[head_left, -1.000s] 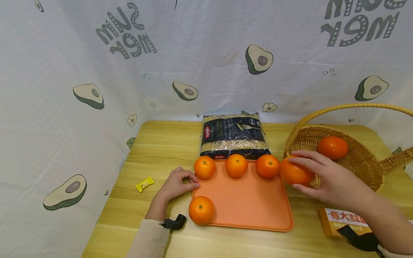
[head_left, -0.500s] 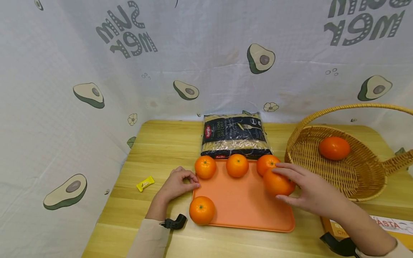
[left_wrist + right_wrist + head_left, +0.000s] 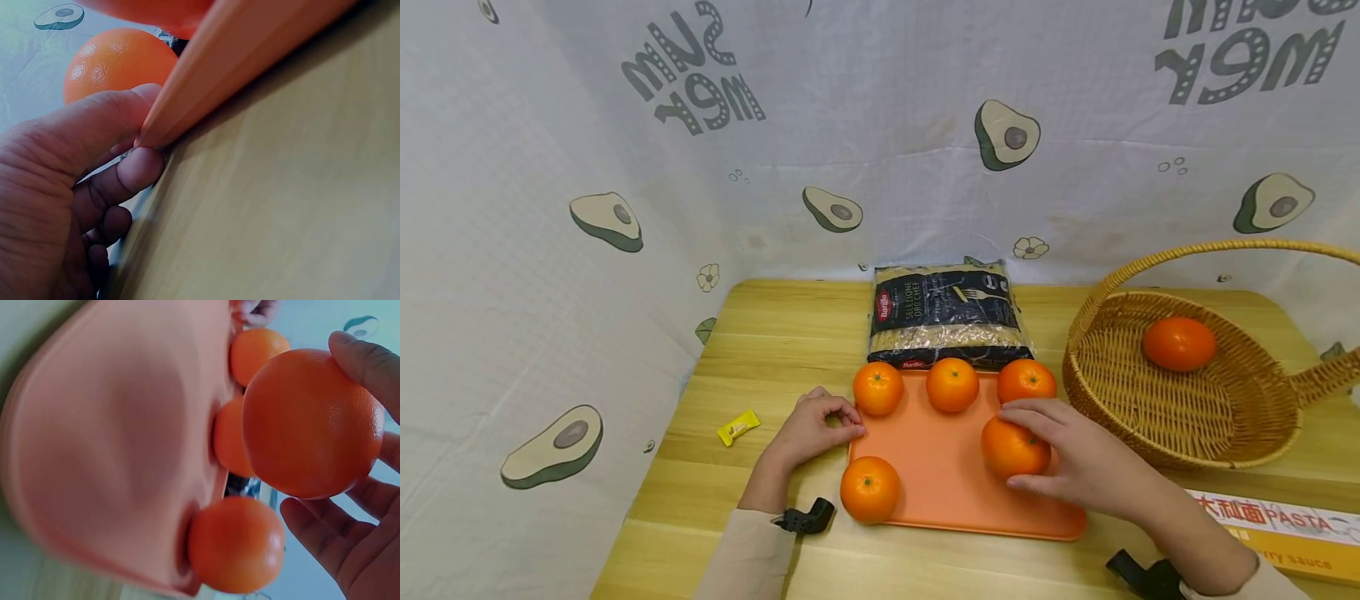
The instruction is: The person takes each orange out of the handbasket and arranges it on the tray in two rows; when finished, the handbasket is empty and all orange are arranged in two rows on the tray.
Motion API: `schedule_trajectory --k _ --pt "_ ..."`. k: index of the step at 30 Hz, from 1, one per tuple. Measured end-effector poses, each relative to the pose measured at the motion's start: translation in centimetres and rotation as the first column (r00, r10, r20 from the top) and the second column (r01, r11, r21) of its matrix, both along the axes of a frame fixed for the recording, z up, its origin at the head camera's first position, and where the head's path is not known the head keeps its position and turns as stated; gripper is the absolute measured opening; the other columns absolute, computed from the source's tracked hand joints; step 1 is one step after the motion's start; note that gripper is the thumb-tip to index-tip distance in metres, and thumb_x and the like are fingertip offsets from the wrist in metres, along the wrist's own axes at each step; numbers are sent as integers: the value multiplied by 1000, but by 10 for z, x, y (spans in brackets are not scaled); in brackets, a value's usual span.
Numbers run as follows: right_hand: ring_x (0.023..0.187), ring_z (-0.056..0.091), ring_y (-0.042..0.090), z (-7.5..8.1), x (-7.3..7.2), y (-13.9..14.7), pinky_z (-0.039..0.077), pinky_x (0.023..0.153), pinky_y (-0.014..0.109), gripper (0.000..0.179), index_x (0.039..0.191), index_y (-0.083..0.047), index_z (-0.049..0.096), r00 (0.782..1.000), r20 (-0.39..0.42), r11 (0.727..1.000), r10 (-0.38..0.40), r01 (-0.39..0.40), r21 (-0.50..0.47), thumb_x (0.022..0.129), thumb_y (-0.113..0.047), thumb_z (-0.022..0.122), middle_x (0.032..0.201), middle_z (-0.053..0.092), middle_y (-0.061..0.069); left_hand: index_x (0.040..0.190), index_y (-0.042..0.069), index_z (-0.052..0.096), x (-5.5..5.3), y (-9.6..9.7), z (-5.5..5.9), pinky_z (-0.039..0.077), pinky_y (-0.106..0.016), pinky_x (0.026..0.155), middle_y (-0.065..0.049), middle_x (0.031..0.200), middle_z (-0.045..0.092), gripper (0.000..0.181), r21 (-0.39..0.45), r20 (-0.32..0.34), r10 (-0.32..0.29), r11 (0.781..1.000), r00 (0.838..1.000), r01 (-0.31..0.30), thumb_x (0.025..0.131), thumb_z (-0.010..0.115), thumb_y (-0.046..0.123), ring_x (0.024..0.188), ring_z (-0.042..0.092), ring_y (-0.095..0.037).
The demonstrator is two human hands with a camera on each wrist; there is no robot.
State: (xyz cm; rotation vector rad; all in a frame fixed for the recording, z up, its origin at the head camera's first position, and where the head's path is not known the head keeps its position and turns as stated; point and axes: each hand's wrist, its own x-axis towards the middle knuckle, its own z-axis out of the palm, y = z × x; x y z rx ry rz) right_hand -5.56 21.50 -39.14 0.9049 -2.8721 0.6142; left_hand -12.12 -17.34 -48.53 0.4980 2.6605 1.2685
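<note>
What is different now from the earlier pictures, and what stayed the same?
The right hand has carried its orange leftward, from near the basket to over the tray. Nothing was newly gripped or released. The left hand still pinches the tray's edge; the four other oranges there stayed put.

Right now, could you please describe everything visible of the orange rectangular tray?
The orange rectangular tray, with rounded corners and a low raised rim, looks like matte plastic. It lies on the pale wooden table. Three round orange fruits line its far edge, another covers its near left corner, and the left grip pinches its left rim. The right grip holds a fifth fruit above it.
</note>
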Motion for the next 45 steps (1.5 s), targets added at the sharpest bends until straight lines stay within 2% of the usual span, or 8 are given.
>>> schedule_trajectory --k 6,17,25,30,39,45 --pt "118 63 27 -9 0 -14 54 94 53 73 132 -16 64 999 19 999 32 -31 -20 71 -44 92 130 66 6 83 31 74 0 0 0 32 -34 87 17 75 65 12 -3 -6 0 1000 1000 0 84 85 32 82 45 -9" --pt "123 61 27 -17 3 -32 52 98 54 71 134 -16 64 994 92 998 63 -60 -37 76 -49 88 134 65 -1 84 31 74 0 1 2 32 -34 87 17 75 64 11 -14 6 0 1000 1000 0 84 85 31 82 45 -9" --pt "122 62 23 -25 5 -39 51 101 51 69 134 -16 64 990 70 992 125 -122 -36 78 -52 85 134 65 -3 83 30 74 1 2 3 32 -33 87 17 76 64 11 -19 17 6 1000 1000 -6 84 85 30 82 45 -10" --pt "121 61 19 -30 10 -45 51 102 48 69 134 -17 65 987 85 991 134 -131 -40 80 -56 83 133 64 -6 84 30 74 0 1 3 32 -34 86 17 76 64 11 -12 14 1 1000 1000 -1 84 85 30 82 45 -10" --pt "119 60 15 -36 13 -51 52 100 44 70 133 -17 65 983 58 984 173 -170 -43 80 -60 80 133 64 -8 83 29 74 0 1 4 31 -34 86 16 76 65 11 -7 19 0 1000 1000 0 84 85 29 82 45 -11" --pt "121 59 13 -38 15 -52 52 101 43 73 135 -19 64 982 82 986 169 -167 -27 80 -66 76 134 62 -11 83 30 74 1 1 4 32 -34 87 16 75 64 11 -11 19 1 1000 1000 -1 84 85 30 82 45 -10"
